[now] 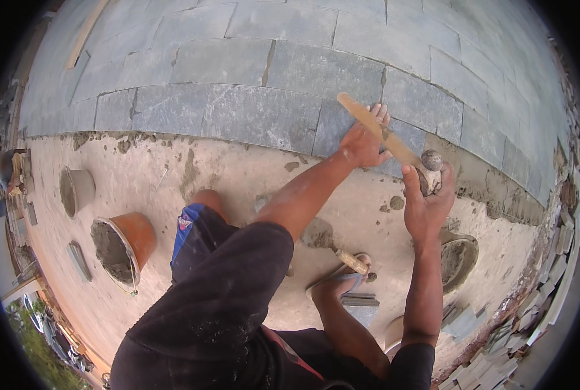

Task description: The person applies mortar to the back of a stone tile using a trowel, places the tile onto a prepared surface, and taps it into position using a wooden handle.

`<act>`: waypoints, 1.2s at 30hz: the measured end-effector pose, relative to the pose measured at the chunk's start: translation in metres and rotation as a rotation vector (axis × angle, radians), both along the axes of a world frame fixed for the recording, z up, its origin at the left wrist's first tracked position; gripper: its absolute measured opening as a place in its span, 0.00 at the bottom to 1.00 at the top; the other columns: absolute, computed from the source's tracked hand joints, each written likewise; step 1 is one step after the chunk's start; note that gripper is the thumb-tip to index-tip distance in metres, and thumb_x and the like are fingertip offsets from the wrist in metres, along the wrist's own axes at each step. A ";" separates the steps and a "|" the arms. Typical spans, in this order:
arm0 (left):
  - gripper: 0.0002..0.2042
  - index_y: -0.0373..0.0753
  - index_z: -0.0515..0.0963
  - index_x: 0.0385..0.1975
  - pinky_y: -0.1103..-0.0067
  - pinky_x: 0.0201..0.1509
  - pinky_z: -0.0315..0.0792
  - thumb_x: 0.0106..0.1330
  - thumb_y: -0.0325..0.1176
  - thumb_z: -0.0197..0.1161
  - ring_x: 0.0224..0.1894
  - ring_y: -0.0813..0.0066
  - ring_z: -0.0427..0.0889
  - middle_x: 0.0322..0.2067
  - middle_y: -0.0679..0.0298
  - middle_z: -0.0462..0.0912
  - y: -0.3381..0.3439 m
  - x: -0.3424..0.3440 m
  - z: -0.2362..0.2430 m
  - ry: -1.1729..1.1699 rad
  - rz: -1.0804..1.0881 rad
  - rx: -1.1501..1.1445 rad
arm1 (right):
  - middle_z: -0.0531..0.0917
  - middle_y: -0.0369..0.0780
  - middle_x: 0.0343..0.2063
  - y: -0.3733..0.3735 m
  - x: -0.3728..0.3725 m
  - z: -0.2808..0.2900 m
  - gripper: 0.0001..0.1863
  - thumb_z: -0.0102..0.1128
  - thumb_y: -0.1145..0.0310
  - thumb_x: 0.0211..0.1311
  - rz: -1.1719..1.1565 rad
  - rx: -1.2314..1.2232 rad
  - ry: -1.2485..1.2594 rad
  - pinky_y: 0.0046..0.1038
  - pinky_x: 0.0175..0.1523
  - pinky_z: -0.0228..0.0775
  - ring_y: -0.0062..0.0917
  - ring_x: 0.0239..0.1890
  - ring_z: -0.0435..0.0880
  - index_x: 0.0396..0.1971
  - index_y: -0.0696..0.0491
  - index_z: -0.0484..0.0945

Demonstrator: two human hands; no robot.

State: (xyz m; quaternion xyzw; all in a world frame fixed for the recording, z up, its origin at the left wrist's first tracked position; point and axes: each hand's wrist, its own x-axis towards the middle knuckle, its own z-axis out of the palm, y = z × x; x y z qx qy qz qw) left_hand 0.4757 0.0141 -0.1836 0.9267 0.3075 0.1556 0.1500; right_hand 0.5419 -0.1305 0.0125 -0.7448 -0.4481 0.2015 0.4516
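Observation:
My left hand [366, 142] presses flat on a grey stone tile [334, 123] at the near edge of the laid rows, its fingers stretched out. In my right hand [426, 201] is a mallet, gripped around its rounded, mortar-smeared head. The mallet's wooden handle [374, 125] points away to the upper left, passing above the left hand and partly covering it. Wet mortar [491, 188] lies to the right of these tiles. A trowel [350, 261] with a wooden handle rests on the ground by a sandalled foot, its blade coated with mortar.
An orange bucket [137, 237] of mortar and a grey bucket [81, 190] stand at the left. Another mortar-filled bucket [462, 261] is beside my right forearm. Stacked stone pieces [537, 312] line the right edge. A wooden strip [85, 36] lies on the far-left tiles.

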 end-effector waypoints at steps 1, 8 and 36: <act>0.50 0.25 0.52 0.72 0.59 0.81 0.36 0.61 0.61 0.58 0.78 0.49 0.43 0.75 0.43 0.49 -0.001 -0.001 -0.001 0.014 0.007 0.012 | 0.82 0.39 0.27 0.001 0.000 0.001 0.19 0.74 0.62 0.60 0.028 -0.038 -0.028 0.25 0.37 0.72 0.19 0.30 0.76 0.40 0.59 0.77; 0.48 0.25 0.54 0.71 0.58 0.81 0.37 0.60 0.57 0.61 0.78 0.48 0.45 0.74 0.41 0.51 0.001 -0.001 0.000 -0.013 0.011 0.035 | 0.81 0.38 0.26 -0.002 -0.003 0.010 0.19 0.75 0.62 0.60 0.036 0.022 -0.145 0.25 0.36 0.71 0.18 0.29 0.75 0.40 0.58 0.77; 0.53 0.27 0.50 0.73 0.58 0.81 0.35 0.60 0.65 0.61 0.79 0.51 0.38 0.76 0.44 0.46 0.005 -0.005 0.008 0.131 -0.052 -0.039 | 0.80 0.35 0.27 -0.095 0.055 0.018 0.17 0.69 0.65 0.66 -0.504 0.260 0.313 0.18 0.26 0.66 0.15 0.22 0.74 0.47 0.58 0.76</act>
